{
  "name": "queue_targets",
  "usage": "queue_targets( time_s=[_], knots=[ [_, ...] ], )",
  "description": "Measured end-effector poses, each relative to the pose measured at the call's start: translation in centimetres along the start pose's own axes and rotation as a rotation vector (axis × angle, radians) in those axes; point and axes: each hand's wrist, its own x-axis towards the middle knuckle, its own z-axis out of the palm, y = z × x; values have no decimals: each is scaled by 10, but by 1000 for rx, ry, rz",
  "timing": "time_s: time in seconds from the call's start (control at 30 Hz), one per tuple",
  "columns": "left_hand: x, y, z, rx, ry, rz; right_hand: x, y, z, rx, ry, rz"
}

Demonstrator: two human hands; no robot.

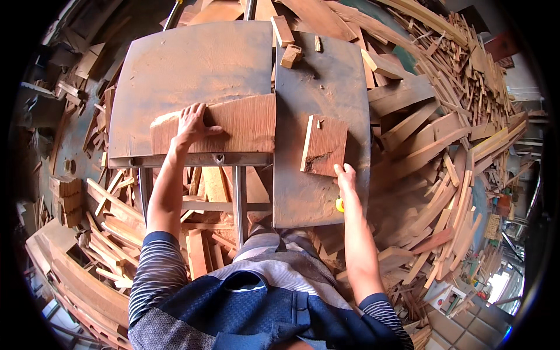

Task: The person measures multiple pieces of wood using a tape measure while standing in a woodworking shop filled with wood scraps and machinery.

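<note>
My left hand (195,123) lies spread over a long reddish-brown plank (245,125), its thumb out to the right. This plank rests along the near edge of the left metal tabletop (192,64), and its far edge is uneven. On the right metal tabletop (321,204), my right hand (345,176) pinches the near right corner of a squarish wood block (326,143). The block sits slightly turned, with a dark rough patch near its front and a small chip on top. A narrow gap divides the two tabletops; the plank's right end reaches it.
Two small offcuts (283,30) and a wood chip (318,44) lie at the far end near the gap. Loose boards (408,111) pile up on the right, with a heap of thin strips (472,70) beyond. More planks (87,268) are stacked at the lower left. Sawdust coats the tabletops.
</note>
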Motion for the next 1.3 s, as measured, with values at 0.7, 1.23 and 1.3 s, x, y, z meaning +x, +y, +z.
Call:
queue_targets(
  time_s=[0.7, 1.23, 1.3],
  knots=[
    [-219, 68, 16, 25, 8, -26, -50, 111, 19, 17, 180, -300],
    [-239, 364, 73, -1846, -715, -303, -259, -3, -37, -789, 414, -1044],
    [-250, 363, 81, -2281, -899, -303, -280, -19, -28, -787, 343, -1119]
  ],
)
